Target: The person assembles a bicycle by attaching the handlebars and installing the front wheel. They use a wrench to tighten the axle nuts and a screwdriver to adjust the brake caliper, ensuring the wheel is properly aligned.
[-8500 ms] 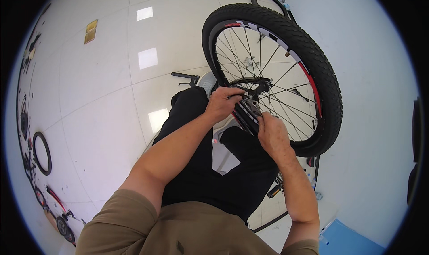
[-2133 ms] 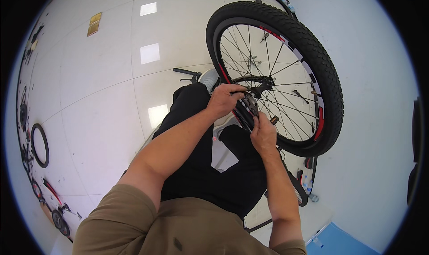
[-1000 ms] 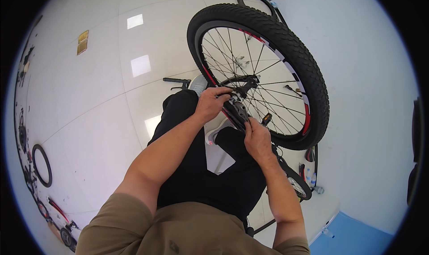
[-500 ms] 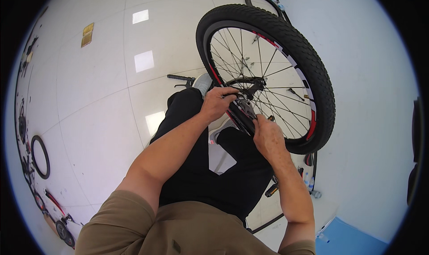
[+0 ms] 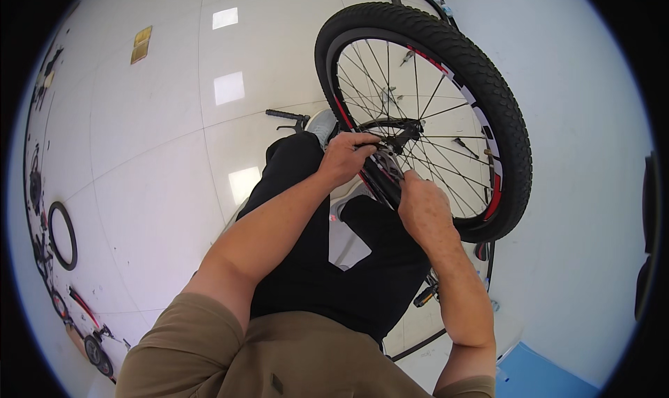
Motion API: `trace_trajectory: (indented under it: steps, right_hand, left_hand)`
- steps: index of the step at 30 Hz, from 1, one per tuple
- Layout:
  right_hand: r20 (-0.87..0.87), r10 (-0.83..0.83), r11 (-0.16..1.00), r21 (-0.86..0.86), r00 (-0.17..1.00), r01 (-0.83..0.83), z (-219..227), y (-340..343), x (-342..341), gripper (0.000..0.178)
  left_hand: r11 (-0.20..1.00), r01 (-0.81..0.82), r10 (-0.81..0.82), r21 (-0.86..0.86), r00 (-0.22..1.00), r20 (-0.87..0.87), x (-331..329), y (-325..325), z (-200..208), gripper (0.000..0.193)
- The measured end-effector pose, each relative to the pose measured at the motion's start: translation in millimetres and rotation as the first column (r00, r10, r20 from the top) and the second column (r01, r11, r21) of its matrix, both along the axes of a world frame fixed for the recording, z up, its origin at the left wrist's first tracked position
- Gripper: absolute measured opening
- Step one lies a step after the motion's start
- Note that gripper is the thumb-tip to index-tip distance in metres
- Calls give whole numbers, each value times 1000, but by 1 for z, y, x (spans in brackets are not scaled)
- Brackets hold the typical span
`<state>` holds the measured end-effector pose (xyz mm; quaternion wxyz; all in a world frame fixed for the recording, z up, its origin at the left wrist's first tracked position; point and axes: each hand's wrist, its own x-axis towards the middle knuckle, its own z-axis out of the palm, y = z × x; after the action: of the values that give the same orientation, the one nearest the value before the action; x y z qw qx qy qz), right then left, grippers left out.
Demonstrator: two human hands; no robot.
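A bicycle wheel [image 5: 512, 112] with a knobby black tyre stands upright before me, in the fork of a bicycle. My left hand [image 5: 346, 159] is at the near side of the hub [image 5: 404, 139]. Its index finger points toward the axle and the fingertips are pinched together; whatever they hold is too small to make out. My right hand [image 5: 426, 204] is closed around a silver metal tool [image 5: 391, 164], shaped like pliers, with its head close to the left fingertips beside the hub. The fingers hide the tool's handles.
A handlebar grip with brake lever [image 5: 287, 118] shows beyond my left knee. A pedal [image 5: 424, 297] is beside my right thigh. Another tyre [image 5: 63, 235] and bicycle parts [image 5: 96, 349] lie far left. A yellow flat packet [image 5: 141, 45] is on the tiled floor; a pale wall [image 5: 578, 189] rises at right.
The wheel and both hands sit slightly further right in the picture. My right hand has turned a little around the tool, and its fingers look more tucked in. The left hand keeps its pinch by the hub.
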<state>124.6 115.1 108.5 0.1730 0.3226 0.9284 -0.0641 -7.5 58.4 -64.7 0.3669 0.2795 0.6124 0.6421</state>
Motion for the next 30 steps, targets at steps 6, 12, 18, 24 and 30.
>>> trace_trajectory:
  steps: [6, 12, 18, 24, 30]
  right_hand:
    - [-131, -47, 999, -21, 990, 44, -11, 0, 14, 15]
    - [-325, -57, 998, -50, 944, 44, -33, 2, 30, 14]
    - [-249, -146, 980, -171, 957, 105, -14, 7, 20, 17]
    - [-235, -153, 980, -162, 960, 116, -13, 4, 19, 17]
    - [-127, -96, 976, -208, 987, 68, -1, 14, 12, 14]
  left_hand:
    - [1000, 1, -1, -3, 1000, -21, 0, -1, 1, 24]
    - [997, 60, -62, 38, 998, 29, -3, -2, 5, 34]
    - [968, 229, -251, 105, 915, 315, -10, -14, 25, 57]
    - [973, 189, -221, 131, 926, 307, -2, -10, 16, 65]
    - [967, 236, -255, 97, 910, 326, -8, -10, 21, 68]
